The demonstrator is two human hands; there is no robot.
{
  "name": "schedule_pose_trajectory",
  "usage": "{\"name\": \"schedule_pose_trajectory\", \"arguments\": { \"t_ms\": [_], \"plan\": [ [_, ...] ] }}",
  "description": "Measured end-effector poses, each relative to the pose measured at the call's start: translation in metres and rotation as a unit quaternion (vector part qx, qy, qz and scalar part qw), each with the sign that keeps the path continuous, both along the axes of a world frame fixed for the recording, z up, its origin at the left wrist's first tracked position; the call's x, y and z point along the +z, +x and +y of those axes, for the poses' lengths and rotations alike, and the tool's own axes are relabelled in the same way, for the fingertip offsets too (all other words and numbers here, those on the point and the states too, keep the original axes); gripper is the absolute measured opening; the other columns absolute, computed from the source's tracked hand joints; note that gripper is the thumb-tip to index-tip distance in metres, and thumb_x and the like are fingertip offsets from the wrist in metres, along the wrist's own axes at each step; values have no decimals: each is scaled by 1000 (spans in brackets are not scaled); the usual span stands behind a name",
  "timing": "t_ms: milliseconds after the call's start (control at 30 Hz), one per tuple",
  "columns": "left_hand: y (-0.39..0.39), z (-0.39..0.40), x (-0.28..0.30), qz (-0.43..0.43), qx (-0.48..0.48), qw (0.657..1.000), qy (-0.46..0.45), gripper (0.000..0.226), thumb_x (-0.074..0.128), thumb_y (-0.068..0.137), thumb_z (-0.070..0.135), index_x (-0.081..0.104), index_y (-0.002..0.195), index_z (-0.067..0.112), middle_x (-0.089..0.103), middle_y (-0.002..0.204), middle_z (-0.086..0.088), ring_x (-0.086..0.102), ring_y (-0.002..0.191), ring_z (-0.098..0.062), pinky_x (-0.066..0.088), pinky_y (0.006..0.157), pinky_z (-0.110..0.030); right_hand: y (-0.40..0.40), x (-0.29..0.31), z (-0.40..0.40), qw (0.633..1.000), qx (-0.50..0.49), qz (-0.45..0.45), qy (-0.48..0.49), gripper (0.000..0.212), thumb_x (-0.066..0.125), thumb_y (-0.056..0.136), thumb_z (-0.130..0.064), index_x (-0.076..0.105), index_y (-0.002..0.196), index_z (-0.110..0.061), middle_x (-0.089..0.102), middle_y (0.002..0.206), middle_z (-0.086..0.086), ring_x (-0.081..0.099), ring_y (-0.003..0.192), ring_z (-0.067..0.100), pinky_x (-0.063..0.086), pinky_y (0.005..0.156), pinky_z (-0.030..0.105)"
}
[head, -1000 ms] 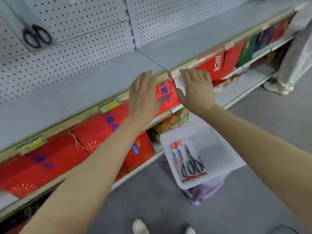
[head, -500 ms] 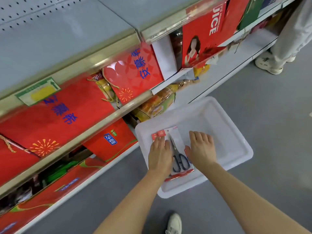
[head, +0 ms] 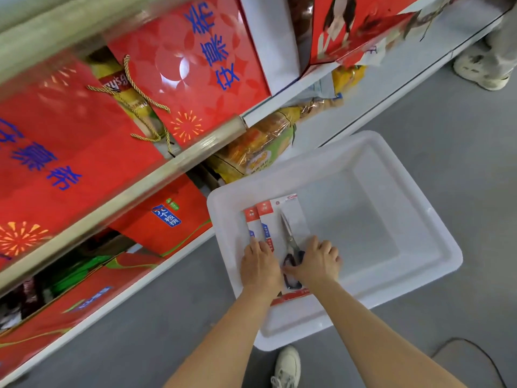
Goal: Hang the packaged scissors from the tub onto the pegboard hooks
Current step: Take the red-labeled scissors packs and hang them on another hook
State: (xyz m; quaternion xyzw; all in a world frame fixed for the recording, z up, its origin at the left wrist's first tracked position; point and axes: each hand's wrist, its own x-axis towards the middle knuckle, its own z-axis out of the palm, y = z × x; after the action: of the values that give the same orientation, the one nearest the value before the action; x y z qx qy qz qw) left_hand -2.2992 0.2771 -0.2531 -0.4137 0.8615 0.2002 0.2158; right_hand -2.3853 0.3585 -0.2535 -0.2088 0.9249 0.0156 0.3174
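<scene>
Tub: white plastic tub (head: 414, 242) on the grey floor (head: 461, 141), just beside the low shelves (head: 330, 127) at left.
Scissors: two carded packs of scissors (head: 282, 233) lie overlapped on the tub's bottom at its near-left side — red card tops point far, the black handles lie near, between the two hands.
Left hand: left hand (head: 260, 266) lies palm down on the left pack, fingers flat and spread on the card; no grasp visible.
Right hand: right hand (head: 314, 264) sits on the handle end of the right pack, fingers curled over its right edge, thumb across the handles — whether it has actually gripped the pack, I cannot tell.
Shelves: red gift boxes (head: 184, 68) with blue lettering, some with gold cord handles.
Near edge: one white shoe (head: 286, 366) beside the tub's near rim.
Far right: another person's pale shoe (head: 481, 71) on the floor.
</scene>
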Motion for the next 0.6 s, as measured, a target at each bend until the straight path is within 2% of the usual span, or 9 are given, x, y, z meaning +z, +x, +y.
{"name": "schedule_pose_trajectory", "arguments": {
  "t_ms": [167, 233, 333, 400, 467, 533, 600],
  "plan": [
    [-14, -2, -6, 4, 102, 994, 45, 78, 62, 93, 22, 14, 152, 5, 14, 160, -15, 26, 142, -32, 31, 115, -40, -1, -5, -10, 998, -57, -21, 6, 105, 70, 61, -68, 25, 135, -9, 45, 130, 16, 42, 119, 34, 35, 98, 41],
    [-18, -2, -8, 26, 162, 984, 66, 80, 59, 94, 25, 9, 153, 5, 15, 160, -14, 24, 143, -32, 30, 116, -42, -2, -3, -11, 991, -107, -63, -40, 96, 77, 63, -59, 25, 128, -10, 45, 127, 16, 47, 117, 36, 41, 96, 43],
    [-23, -3, -9, 51, 225, 971, 65, 79, 53, 97, 29, 5, 154, 4, 16, 160, -14, 22, 144, -32, 26, 117, -41, -9, 11, -2, 978, -147, -88, -118, 77, 81, 67, -42, 31, 119, -14, 45, 121, 10, 59, 103, 34, 51, 80, 40],
    [-32, -2, -7, 48, 259, 963, 58, 83, 56, 95, 34, 5, 153, 3, 18, 158, -15, 24, 141, -35, 28, 115, -41, -19, 23, 11, 981, -130, -59, -131, 75, 77, 71, -40, 32, 128, -18, 45, 122, 8, 60, 100, 34, 47, 72, 36],
    [-43, -1, -4, 25, 288, 956, 44, 95, 64, 89, 39, 3, 152, 3, 23, 154, -17, 31, 134, -37, 33, 109, -41, -31, 32, 25, 978, -135, -33, -155, 81, 74, 75, -37, 27, 140, -20, 46, 126, 10, 60, 101, 36, 43, 70, 35],
    [-54, -1, -1, 8, 320, 947, 32, 105, 75, 80, 38, 4, 151, 5, 29, 147, -19, 38, 126, -36, 37, 104, -41, -41, 40, 39, 969, -167, -15, -179, 85, 75, 77, -33, 26, 146, -21, 48, 131, 11, 59, 105, 36, 43, 70, 35],
    [-60, -3, -2, 9, 357, 933, 36, 107, 82, 73, 33, 10, 148, 9, 35, 140, -20, 41, 123, -36, 37, 103, -41, -47, 45, 49, 961, -196, -1, -197, 78, 75, 78, -31, 34, 144, -18, 52, 133, 11, 58, 109, 35, 49, 76, 38]
  ]
}}
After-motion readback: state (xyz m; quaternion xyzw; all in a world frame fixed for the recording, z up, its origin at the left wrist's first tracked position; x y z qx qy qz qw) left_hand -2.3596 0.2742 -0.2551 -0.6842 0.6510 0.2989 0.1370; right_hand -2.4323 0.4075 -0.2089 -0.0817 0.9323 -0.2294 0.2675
